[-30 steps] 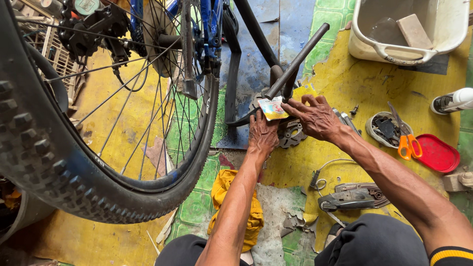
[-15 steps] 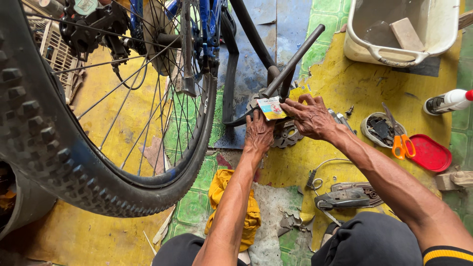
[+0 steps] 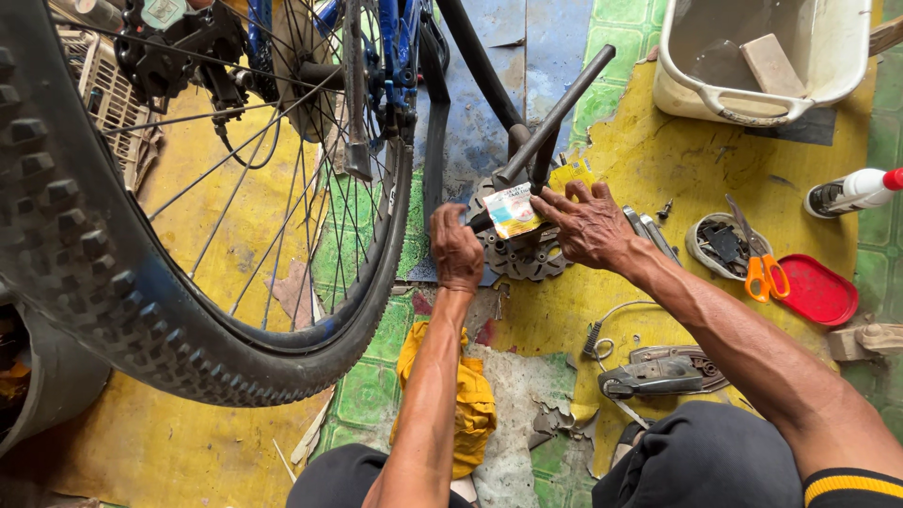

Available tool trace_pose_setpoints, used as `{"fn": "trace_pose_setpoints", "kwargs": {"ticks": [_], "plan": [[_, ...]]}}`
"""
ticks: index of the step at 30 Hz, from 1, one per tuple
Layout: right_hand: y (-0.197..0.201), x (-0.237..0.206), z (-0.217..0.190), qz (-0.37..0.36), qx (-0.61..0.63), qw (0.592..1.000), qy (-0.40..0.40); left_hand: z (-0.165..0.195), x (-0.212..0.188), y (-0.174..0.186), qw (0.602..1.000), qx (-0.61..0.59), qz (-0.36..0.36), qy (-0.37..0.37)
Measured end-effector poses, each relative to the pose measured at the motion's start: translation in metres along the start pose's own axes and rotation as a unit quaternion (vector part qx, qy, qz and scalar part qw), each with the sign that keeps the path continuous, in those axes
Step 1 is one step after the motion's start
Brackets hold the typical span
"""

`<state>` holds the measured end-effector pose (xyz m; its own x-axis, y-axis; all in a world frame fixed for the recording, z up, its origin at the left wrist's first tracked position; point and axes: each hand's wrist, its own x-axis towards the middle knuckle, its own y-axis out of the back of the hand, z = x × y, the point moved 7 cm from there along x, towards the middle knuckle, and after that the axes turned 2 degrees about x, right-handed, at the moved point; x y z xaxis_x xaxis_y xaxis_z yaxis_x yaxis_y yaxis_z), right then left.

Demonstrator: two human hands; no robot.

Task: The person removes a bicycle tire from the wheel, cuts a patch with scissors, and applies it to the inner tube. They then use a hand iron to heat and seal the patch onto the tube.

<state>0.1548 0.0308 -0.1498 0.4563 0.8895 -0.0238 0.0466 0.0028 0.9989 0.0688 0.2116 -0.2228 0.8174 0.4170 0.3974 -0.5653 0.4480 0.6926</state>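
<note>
The left hand (image 3: 457, 249) is closed as a fist, its grip clamped on the lower end of a dark metal bar (image 3: 555, 115) that leans up and away from it. The right hand (image 3: 591, 224), just beside it, has its fingers spread, their tips pressing a small white and yellow sachet (image 3: 513, 211) against the bar; whether the grip closes around the sachet I cannot tell. Under both hands lies a toothed metal disc (image 3: 527, 256) on the floor (image 3: 649, 160), which is yellow here. Left of the left hand stands a bicycle wheel (image 3: 169, 320) with a knobby tyre. Below the left forearm is a yellow cloth (image 3: 475, 404). Right of the right hand are orange scissors (image 3: 762, 273) across a shallow tin, then a red lid (image 3: 816, 292). Farther up sits a white tub (image 3: 752, 94).
</note>
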Motion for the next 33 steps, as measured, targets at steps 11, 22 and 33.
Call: {"fn": "trace_pose_setpoints", "kwargs": {"ticks": [11, 22, 33], "plan": [[-0.002, -0.001, 0.004, -0.008, -0.038, 0.999, 0.012, 0.123, -0.036, -0.066, 0.992, 0.021, -0.100, -0.074], [0.001, -0.001, 0.024, -0.024, 0.051, 0.998, 0.010, 0.101, -0.034, -0.087, 0.986, 0.033, -0.161, -0.028], [0.007, -0.006, 0.047, 0.034, 0.046, 0.998, 0.018, 0.109, -0.034, -0.095, 0.980, 0.121, -0.155, -0.018]]}}
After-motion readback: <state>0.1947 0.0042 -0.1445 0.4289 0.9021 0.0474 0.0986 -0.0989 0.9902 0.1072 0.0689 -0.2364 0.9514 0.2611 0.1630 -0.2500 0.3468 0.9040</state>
